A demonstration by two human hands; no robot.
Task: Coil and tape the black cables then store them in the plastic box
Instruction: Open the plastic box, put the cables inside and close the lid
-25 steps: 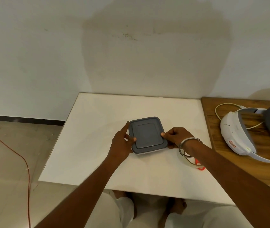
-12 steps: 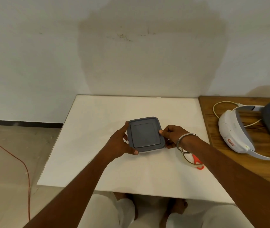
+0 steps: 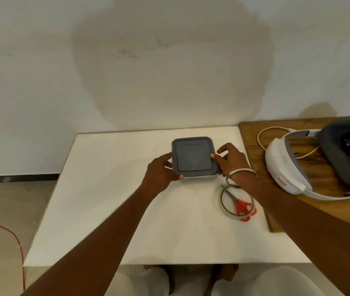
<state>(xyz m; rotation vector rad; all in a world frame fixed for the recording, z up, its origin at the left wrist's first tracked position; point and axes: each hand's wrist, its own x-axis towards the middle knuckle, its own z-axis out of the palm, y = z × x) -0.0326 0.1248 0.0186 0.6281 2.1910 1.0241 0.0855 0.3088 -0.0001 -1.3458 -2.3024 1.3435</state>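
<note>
Plastic box (image 3: 194, 159), grey lid on, resting on the white table (image 3: 110, 206) toward its far side, gripped from both sides. Left hand (image 3: 161, 175) on the left edge, thumb tip at the near left corner, fingers (image 3: 166, 157) curled against the side. Right hand (image 3: 231, 160) on the right edge, thumb pressed on the lid rim, fingers bent around the side; metal bangle (image 3: 241, 175) on that wrist. Just near of the right wrist, flat on the table: clear tape roll (image 3: 223, 201) with red-handled scissors (image 3: 242, 207) lying across its ring. To the right, on a wooden board (image 3: 255, 146): white headset (image 3: 285, 167) with a pale cable (image 3: 261, 135). No black cables in sight; box contents hidden by the lid.
</note>
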